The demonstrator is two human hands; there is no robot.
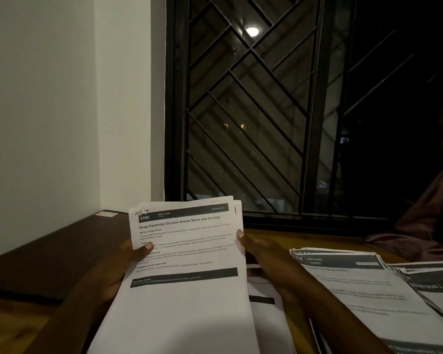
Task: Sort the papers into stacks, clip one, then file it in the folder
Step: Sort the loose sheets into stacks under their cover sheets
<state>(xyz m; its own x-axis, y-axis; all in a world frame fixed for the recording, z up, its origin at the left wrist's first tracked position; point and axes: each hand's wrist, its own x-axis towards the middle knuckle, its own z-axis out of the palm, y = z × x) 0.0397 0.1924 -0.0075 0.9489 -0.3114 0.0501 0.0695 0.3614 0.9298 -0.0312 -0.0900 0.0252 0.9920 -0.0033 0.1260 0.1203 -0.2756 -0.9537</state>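
- The held bundle (187,290) of printed sheets is nearest, raised and tilted toward the camera. Its top page is headed "Drop Essential Oil onto Aroma Stone and Arrange".
- The left hand (123,267) grasps the bundle's left edge, with the thumb pressed on the front. Its fingers are hidden behind the sheets.
- The right hand (266,261) grasps the bundle's right edge, with the thumb tip on the margin.
- Just under the bundle's right side, a loose sheet (266,290) with a black bar lies on the wooden table (304,241).
- Right of the bundle lies the kitchen stack (356,284), headed "KITCHEN", and beyond it the far stack (435,284), overlapping its edge.
- Behind the bundle is a barred window (266,111), dark outside.
- Sorting looks under way, since at least two piles are started while many sheets are in hand.
- No clip or folder is in view, so clipping and filing appear not yet done.
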